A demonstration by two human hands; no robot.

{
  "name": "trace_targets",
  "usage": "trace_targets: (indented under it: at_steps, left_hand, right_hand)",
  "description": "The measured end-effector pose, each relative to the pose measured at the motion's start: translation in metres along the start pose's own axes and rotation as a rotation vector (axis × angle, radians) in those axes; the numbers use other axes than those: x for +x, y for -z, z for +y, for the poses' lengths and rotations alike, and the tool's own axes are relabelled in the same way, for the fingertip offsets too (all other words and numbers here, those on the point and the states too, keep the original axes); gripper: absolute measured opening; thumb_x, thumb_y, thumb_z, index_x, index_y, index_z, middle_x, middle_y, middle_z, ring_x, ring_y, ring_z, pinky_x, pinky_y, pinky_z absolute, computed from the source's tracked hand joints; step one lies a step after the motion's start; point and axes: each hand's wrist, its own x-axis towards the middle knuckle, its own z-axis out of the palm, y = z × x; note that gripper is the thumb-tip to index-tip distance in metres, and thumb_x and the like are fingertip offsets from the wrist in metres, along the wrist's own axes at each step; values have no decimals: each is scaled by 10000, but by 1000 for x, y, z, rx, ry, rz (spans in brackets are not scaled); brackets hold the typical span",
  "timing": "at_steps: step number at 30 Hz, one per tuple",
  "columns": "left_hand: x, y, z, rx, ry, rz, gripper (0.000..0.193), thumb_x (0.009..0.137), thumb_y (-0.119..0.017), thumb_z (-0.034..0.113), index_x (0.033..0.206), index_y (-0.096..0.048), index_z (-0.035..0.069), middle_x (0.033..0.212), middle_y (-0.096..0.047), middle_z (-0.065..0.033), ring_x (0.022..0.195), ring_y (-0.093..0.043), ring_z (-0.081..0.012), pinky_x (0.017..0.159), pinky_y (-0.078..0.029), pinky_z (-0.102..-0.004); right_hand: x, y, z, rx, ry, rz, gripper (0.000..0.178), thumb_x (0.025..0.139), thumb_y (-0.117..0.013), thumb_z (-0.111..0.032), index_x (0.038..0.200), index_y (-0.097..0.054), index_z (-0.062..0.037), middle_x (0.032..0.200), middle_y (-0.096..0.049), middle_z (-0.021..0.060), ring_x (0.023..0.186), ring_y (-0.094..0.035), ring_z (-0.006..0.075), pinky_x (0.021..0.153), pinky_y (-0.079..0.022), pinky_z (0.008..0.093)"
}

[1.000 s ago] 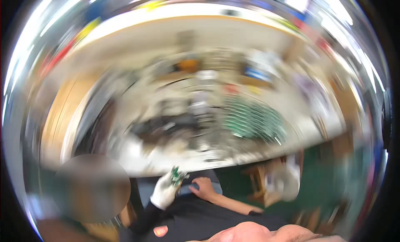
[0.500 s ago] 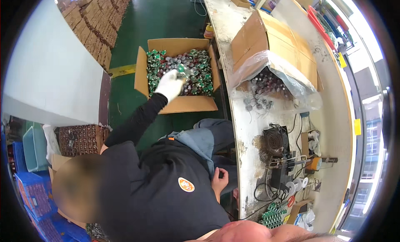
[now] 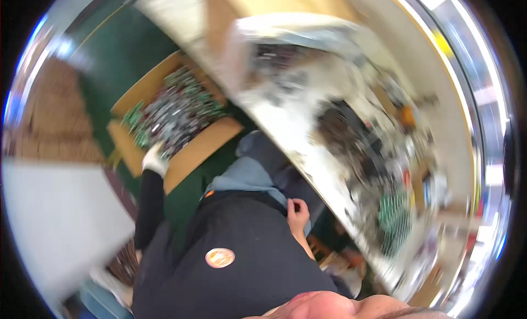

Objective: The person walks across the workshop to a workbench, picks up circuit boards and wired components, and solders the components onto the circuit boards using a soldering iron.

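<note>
My left hand (image 3: 155, 161), in a white glove, is at the near edge of an open cardboard box (image 3: 203, 145). The box is full of small parts (image 3: 178, 113), green circuit boards mixed with greyish and dark red pieces. Motion blur smears the glove's fingers among the parts at the near corner, and what they hold, if anything, cannot be made out. My bare right hand (image 3: 298, 216) rests by my lap beside the workbench. Its fingers are loosely bent and apart from the thumb, with nothing visible in them.
Along my right runs a white workbench (image 3: 274, 124). On it are a large carton (image 3: 307, 1) with clear plastic at its mouth, dark equipment with cables (image 3: 343, 127), and a stack of green boards (image 3: 394, 212). A white panel (image 3: 66, 220) stands at left.
My left hand has moved from over the middle of the box to its near corner. The view has turned, so box and bench now slant. My right hand stays by my lap.
</note>
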Motion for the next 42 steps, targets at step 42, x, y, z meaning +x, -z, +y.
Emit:
trace_targets:
  at_steps: [42]
  left_hand:
    - [95, -444, -108, 1554, -1024, -833, 224, 869, -583, 176, 882, -667, -31, 851, -632, -191, 770, -608, -305, 715, -476, -382]
  right_hand:
    - [-47, 0, -1, -82, -28, 450, 336, 801, -646, -278, 611, -474, -61, 557, -525, 126, 542, -542, 338, 496, -376, 445]
